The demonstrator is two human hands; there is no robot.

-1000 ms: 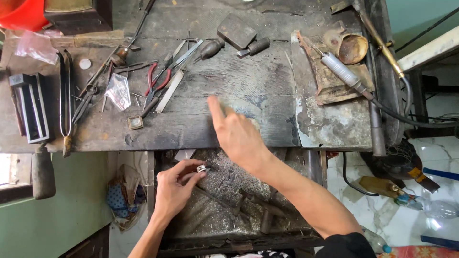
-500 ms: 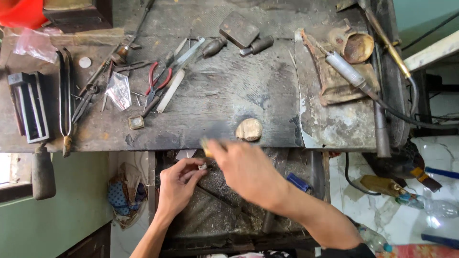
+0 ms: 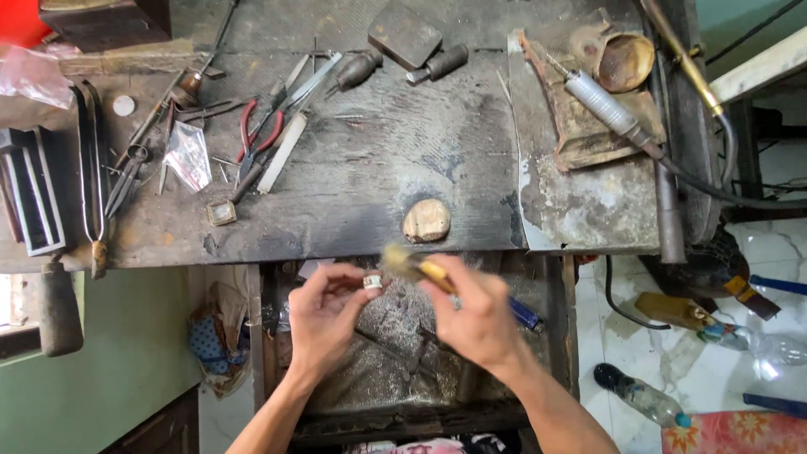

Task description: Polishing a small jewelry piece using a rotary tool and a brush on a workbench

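Left hand [image 3: 324, 315] below the bench [image 3: 353, 168] edge, over the drawer [image 3: 395, 328], thumb and forefinger pinched on a small silvery ring [image 3: 371, 282]. Right hand [image 3: 477, 315] just beside it, fingers closed round a brush [image 3: 412, 267] with a yellowish handle, bristle end blurred and touching or nearly touching the ring (cannot tell which). Pale rounded lump [image 3: 426, 220] on the bench edge directly above both hands. Farther up and left, red pliers [image 3: 255, 139], tweezers and files in a loose heap; at right, a rotary handpiece [image 3: 603, 105] lying on a worn pad, cable trailing off the side.

Risks, as judged from here: ring held only by fingertips, so a hard brush stroke likely to flick it loose into the grey filings of the drawer, where it would be hard to spot. Lump near the lip, liable to be knocked down by a rising knuckle. Bristles apt to catch the left thumb at this closeness.
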